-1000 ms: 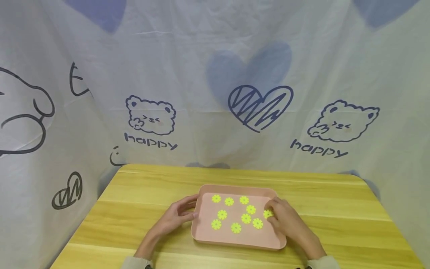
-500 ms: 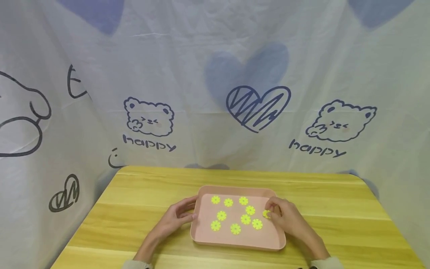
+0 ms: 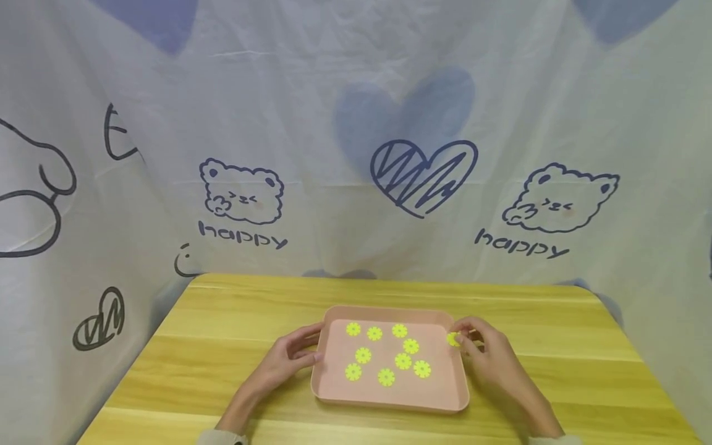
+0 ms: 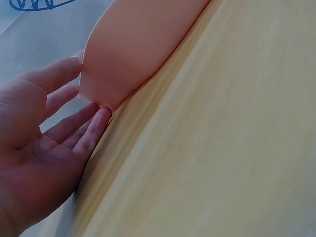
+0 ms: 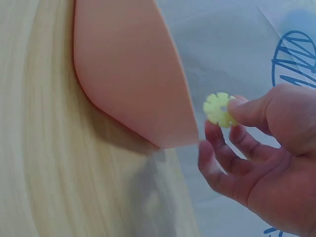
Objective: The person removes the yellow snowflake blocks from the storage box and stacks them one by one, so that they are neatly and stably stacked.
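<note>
A pink tray [image 3: 389,398] lies on the wooden table, with several flat yellow notched discs spread over its floor, one a yellow disc [image 3: 386,377] near the front. My left hand [image 3: 286,358] holds the tray's left end; in the left wrist view the thumb is at the rim and the fingertips touch the lower edge of the wall. My right hand [image 3: 492,355] pinches one yellow notched disc [image 5: 217,109] between thumb and fingers, above the tray's right rim. Seen from the right wrist, that disc is tilted and has a small centre hole, partly covered by the thumb.
The wooden table [image 3: 267,303] extends around the tray on all sides. Behind it and at both sides hangs a pale cloth [image 3: 334,235] printed with hearts and bears.
My right hand has lifted the pinched disc off the tray floor and moved it outward and slightly back, to the right rim. The left hand stays at the tray's left end.
</note>
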{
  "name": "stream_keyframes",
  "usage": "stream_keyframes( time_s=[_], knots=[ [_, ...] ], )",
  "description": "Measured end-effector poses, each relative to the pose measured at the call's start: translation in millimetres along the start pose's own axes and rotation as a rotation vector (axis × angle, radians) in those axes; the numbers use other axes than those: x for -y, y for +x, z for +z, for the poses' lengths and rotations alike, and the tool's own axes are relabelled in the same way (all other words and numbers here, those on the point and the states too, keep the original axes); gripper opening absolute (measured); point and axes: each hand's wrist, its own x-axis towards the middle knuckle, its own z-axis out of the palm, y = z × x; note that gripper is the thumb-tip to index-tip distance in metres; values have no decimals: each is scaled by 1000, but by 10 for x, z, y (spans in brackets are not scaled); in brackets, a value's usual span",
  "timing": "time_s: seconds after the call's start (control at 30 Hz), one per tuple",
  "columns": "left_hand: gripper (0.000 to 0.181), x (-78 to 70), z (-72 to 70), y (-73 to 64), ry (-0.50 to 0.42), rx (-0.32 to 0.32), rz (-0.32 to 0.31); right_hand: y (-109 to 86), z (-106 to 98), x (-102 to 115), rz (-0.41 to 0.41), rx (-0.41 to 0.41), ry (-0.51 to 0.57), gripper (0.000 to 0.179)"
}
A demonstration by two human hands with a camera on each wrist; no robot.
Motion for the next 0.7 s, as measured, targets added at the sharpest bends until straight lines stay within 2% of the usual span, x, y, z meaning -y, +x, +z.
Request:
stream_keyframes(
  time_s=[0.2,0.33,0.5,0.7],
  knots=[
    [64,-1,3,4,2,-3,-15,-82,-103,16,1,3,147,10],
    [65,13,43,23,4,-4,-12,-141,-184,-3,7,-3,186,10],
    [65,10,77,32,2,-9,-24,-188,-230,-47,-42,-23,256,10],
    [64,-15,34,-6,22,-22,-52,-199,-209,-78,-47,-64,319,17]
  ],
)
